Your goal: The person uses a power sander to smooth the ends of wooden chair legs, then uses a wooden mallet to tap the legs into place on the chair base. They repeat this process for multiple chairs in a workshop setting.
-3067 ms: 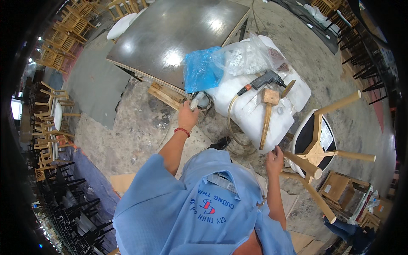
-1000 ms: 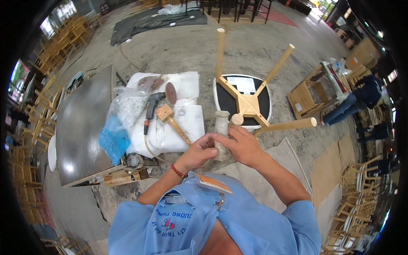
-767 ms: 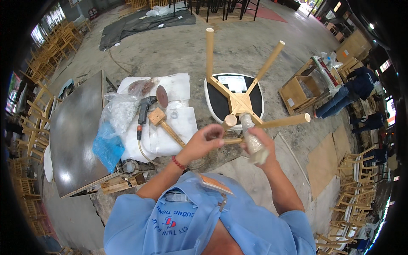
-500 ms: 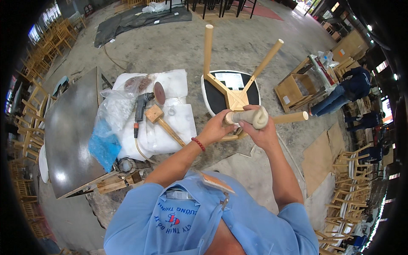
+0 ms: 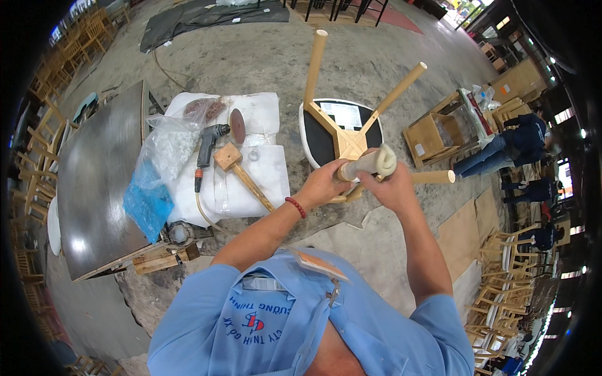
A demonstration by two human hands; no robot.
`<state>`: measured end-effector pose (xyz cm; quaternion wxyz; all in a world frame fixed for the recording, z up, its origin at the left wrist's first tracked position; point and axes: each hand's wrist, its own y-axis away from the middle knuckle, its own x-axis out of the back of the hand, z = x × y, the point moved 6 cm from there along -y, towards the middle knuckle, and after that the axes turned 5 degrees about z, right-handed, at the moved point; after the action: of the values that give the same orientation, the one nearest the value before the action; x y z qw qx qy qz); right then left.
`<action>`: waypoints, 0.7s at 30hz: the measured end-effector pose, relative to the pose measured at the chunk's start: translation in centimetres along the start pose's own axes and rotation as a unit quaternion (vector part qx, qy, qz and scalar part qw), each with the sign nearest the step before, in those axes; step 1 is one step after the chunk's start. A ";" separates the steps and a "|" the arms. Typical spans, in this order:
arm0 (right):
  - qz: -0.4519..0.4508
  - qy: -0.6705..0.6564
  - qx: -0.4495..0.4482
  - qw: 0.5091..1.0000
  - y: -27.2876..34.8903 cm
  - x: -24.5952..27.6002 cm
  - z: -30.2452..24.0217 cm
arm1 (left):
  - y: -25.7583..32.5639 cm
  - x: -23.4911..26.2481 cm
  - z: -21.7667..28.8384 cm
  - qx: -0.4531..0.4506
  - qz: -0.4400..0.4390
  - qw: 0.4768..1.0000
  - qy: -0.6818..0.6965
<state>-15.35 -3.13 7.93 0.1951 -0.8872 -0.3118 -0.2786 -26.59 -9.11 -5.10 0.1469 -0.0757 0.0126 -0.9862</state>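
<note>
1. I saw the left hand (image 5: 323, 186) closed around the lower end of a pale bottle (image 5: 365, 164), which it held tilted with its wide end up and to the right.
2. The right hand (image 5: 394, 186) was closed too, wrapped about the nearest leg (image 5: 433, 177) of an upturned stool (image 5: 342, 135), just under the bottle's wide end.
3. The bottle lay between both hands, touching each, right above the wooden cross where the stool's legs met.
4. The stool stood upside down on the concrete floor (image 5: 263, 56), its round dark seat down and its light wooden legs pointing up and outward.
5. To the left of the hands, well apart from them, white sacks (image 5: 257, 182) lay on the floor and carried a wooden mallet (image 5: 241, 172), a power tool with a round sanding disc (image 5: 216, 135) and a clear bag of small white pieces (image 5: 166, 147).
6. A blue plastic bag (image 5: 147, 203) lay at the edge of the sacks, beside a dark round bench top (image 5: 94, 188) resting on timber scraps.
7. A red bead bracelet (image 5: 296, 207) sat on the left wrist.
8. At the far right another person in dark clothes (image 5: 517, 141) bent over near a small wooden crate (image 5: 433, 135).
</note>
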 end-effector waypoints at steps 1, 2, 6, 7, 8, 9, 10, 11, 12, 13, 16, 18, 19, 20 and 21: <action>-0.007 0.011 0.009 1.000 0.1 -0.4 -0.2 | 0.0 0.0 0.1 -0.008 0.003 1.000 -0.004; -0.013 0.022 0.018 0.999 0.2 -0.7 -0.2 | 0.0 0.0 0.2 -0.016 0.007 1.000 -0.008; 0.002 -0.009 -0.007 1.000 -0.6 -0.5 0.6 | -0.2 -0.2 -0.2 -0.006 -0.001 1.000 -0.012; -0.010 -0.009 -0.002 1.000 -0.4 -0.8 0.3 | -0.3 -0.1 -0.2 -0.016 -0.002 1.000 -0.016; -0.021 -0.008 0.003 1.000 -0.4 -1.0 0.0 | -0.3 0.0 -0.2 -0.025 -0.003 0.999 -0.020; -0.002 0.000 -0.007 1.000 -0.5 -0.8 0.2 | -0.2 -0.1 -0.1 -0.035 -0.007 0.999 -0.023; 0.016 0.008 -0.017 1.000 -0.9 -0.6 0.5 | -0.2 -0.2 -0.1 -0.029 -0.009 0.999 -0.022; 0.034 0.017 -0.027 0.999 -1.0 -0.3 0.7 | -0.3 -0.3 -0.1 -0.023 -0.011 0.999 -0.020; 0.026 0.006 -0.026 0.999 -0.9 -0.4 0.6 | -0.2 -0.3 -0.3 -0.014 -0.008 1.000 -0.019; 0.018 -0.004 -0.024 1.000 -0.5 -0.3 0.3 | -0.2 -0.2 -0.3 -0.020 0.000 1.000 -0.005; -0.007 -0.002 0.000 1.000 0.9 -0.8 0.2 | 0.1 -0.1 0.0 -0.023 0.020 0.999 0.016; 0.012 -0.024 0.007 1.000 1.1 -0.6 0.8 | 0.2 -0.1 -0.1 -0.007 0.032 0.999 0.005; 0.040 -0.053 0.002 0.998 1.0 0.0 1.6 | 0.3 -0.3 -0.1 -0.001 0.040 0.999 -0.003; 0.068 -0.081 -0.003 0.994 1.0 0.5 2.1 | 0.4 -0.5 -0.1 0.004 0.048 0.999 -0.011; 0.048 -0.059 -0.010 0.997 1.3 0.6 1.5 | 0.5 -0.6 -0.3 0.009 0.059 0.998 -0.022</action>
<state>-13.53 -3.08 6.90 0.1808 -0.9179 -0.2769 -0.2192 -25.98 -9.38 -5.54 0.2059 -0.0948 0.0045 -0.9740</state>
